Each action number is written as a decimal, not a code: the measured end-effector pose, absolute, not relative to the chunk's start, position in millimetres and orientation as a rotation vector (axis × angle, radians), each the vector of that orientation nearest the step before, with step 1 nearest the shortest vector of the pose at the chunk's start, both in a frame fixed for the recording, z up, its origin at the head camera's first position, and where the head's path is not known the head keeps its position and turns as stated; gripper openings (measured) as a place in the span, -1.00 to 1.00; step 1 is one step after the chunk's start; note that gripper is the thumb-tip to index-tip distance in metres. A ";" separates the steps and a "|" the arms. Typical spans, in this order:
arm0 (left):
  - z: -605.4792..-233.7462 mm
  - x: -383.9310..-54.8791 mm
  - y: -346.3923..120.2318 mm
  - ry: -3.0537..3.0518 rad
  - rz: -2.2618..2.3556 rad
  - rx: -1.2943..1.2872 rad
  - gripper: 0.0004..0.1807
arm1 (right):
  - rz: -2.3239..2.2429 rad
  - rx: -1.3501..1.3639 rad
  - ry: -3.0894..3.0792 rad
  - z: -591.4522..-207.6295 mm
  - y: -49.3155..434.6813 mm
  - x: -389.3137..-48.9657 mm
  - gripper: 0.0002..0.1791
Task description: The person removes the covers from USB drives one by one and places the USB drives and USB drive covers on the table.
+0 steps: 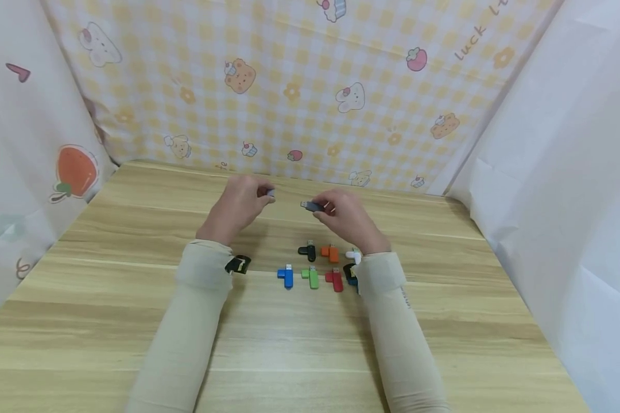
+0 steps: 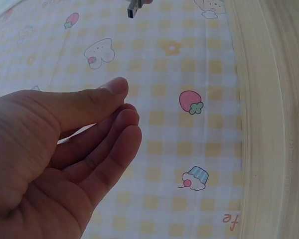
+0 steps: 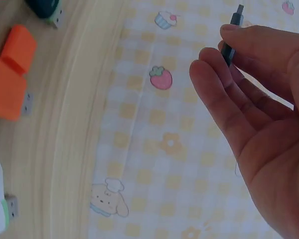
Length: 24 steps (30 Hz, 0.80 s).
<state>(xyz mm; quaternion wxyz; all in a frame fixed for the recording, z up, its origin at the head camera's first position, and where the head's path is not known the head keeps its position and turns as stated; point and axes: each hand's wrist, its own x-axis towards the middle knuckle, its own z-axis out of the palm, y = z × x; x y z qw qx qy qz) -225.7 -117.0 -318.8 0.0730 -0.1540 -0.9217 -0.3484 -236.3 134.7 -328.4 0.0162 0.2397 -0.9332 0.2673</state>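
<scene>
My right hand [image 1: 345, 215] pinches a dark grey USB flash drive [image 1: 312, 206] between thumb and fingers. Its bare metal plug points left, toward my other hand. The right wrist view shows the same USB flash drive [image 3: 232, 37] edge-on at the fingertips. Across a short gap, my left hand [image 1: 240, 206] pinches a small grey piece [image 1: 271, 193], mostly covered by its fingers; its kind cannot be made out. In the left wrist view, thumb and fingers of the left hand [image 2: 84, 129] meet and hide that piece. Both hands are raised beyond the other drives.
Several USB drives lie in two rows on the wooden table [image 1: 289, 355]: black [image 1: 310, 251], orange [image 1: 333, 253] and white [image 1: 352, 256] behind; blue [image 1: 288, 276], green [image 1: 313, 277] and red [image 1: 337, 280] in front. A checked curtain [image 1: 289, 120] hangs along the back edge.
</scene>
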 end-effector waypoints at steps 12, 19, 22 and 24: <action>-322.0 -226.5 -109.9 -2.756 -1.060 -0.550 -0.77 | 0.883 0.726 -3.062 -341.8 107.6 -232.7 -0.78; -321.8 -224.8 -107.8 -2.756 -1.046 -0.593 -0.75 | 0.698 0.827 -3.137 -352.2 92.1 -229.1 -0.81; -321.7 -224.5 -108.0 -2.757 -1.040 -0.588 -0.76 | 0.617 0.838 -3.175 -358.0 86.5 -226.7 -0.82; -321.8 -224.5 -108.0 -2.758 -1.039 -0.584 -0.76 | 0.556 0.826 -3.204 -361.5 83.1 -224.6 -0.84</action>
